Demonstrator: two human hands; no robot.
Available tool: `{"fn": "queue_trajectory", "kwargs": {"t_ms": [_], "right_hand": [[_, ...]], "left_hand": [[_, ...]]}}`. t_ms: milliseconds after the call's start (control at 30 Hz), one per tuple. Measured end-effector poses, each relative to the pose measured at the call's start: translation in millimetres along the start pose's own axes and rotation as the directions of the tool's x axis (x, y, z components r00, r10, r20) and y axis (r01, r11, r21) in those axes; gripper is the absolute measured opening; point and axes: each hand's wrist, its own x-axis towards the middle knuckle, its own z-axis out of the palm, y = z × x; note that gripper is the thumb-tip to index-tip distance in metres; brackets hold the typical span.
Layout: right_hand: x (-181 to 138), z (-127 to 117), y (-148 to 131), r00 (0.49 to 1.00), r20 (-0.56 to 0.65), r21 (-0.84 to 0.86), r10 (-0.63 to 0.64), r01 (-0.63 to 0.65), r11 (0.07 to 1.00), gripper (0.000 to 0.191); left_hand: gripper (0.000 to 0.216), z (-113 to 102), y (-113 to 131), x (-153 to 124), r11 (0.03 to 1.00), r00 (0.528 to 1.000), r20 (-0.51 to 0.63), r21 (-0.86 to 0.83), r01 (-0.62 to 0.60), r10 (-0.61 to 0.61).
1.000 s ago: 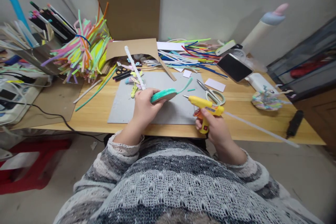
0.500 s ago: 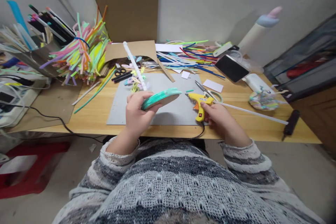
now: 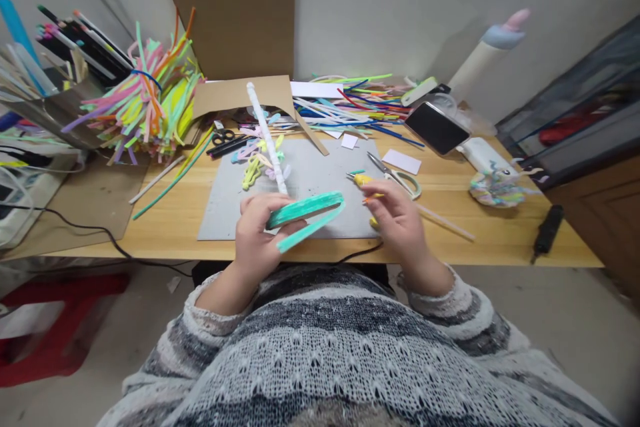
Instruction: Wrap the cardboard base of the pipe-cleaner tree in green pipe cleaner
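Note:
My left hand [image 3: 257, 230] is closed round a flat piece edged with a teal green fuzzy strip [image 3: 306, 209]. The strip's loose, paler end [image 3: 307, 230] folds back from the right tip and hangs below it. A white wrapped stick [image 3: 265, 128] slants up behind this hand, its lower end meeting the green edge; whether they are joined I cannot tell. My right hand [image 3: 400, 217] hovers over a yellow hot glue gun [image 3: 362, 179] on the grey mat [image 3: 320, 173], thumb and forefinger apart. It hides most of the gun, whose nozzle points left.
Scissors [image 3: 400, 177] and a white card [image 3: 401, 161] lie right of the mat. Loose pipe cleaners [image 3: 345, 113] and cut cardboard [image 3: 240, 97] are behind. A bundle of pipe cleaners [image 3: 150, 100] stands left, a phone [image 3: 437, 127] and a black tool [image 3: 549, 230] right.
My right hand has let go of the glue gun and come up and left over it. The green piece has tilted, and its strip's end now hangs loose. The view has shifted slightly.

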Motion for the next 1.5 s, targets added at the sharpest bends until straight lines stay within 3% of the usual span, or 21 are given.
{"fn": "queue_trajectory", "kwargs": {"t_ms": [67, 167, 367, 533, 933, 1100, 1333, 1500], "right_hand": [[-6.2, 15.8, -4.1, 0.989, 0.125, 0.241, -0.077, 0.045, 0.97, 0.037], [-12.2, 36.2, -4.3, 0.964, 0.259, 0.443, -0.062, -0.061, 0.895, 0.037], [-19.6, 57.9, -0.4, 0.921, 0.352, 0.609, 0.167, -0.361, 0.706, 0.035], [-17.5, 65.0, -3.0, 0.895, 0.373, 0.707, 0.243, -0.444, 0.55, 0.036], [-16.4, 67.8, -1.3, 0.895, 0.36, 0.728, 0.264, -0.447, 0.52, 0.03], [-13.8, 66.5, -0.3, 0.888, 0.351, 0.67, 0.298, -0.46, 0.582, 0.037], [-10.1, 63.7, 0.6, 0.896, 0.339, 0.638, 0.288, -0.444, 0.629, 0.033], [-9.1, 62.3, 0.5, 0.897, 0.347, 0.617, 0.273, -0.437, 0.655, 0.025]], "left_hand": [[0.019, -0.2, 0.8, -2.8, 1.0, 1.0, 0.012, -0.009, -0.019, 0.019], [0.017, 0.6, -1.1, -7.7, 1.0, 0.999, 0.043, 0.016, -0.026, 0.026], [0.021, 2.3, -10.2, -11.4, 0.996, 0.993, 0.113, 0.08, 0.034, -0.043], [0.021, 4.1, -13.4, -11.4, 0.989, 0.985, 0.134, 0.109, 0.097, -0.111], [0.017, 4.9, -7.9, -7.5, 0.981, 0.977, 0.163, 0.159, 0.112, -0.138], [0.019, 5.2, -10.8, -8.9, 0.989, 0.981, 0.167, 0.126, 0.081, -0.101], [0.019, 5.2, -11.4, -5.6, 0.998, 0.979, 0.193, 0.023, 0.066, -0.069], [0.018, 4.6, -8.3, -2.6, 0.997, 0.974, 0.219, 0.055, 0.048, -0.059]]}}
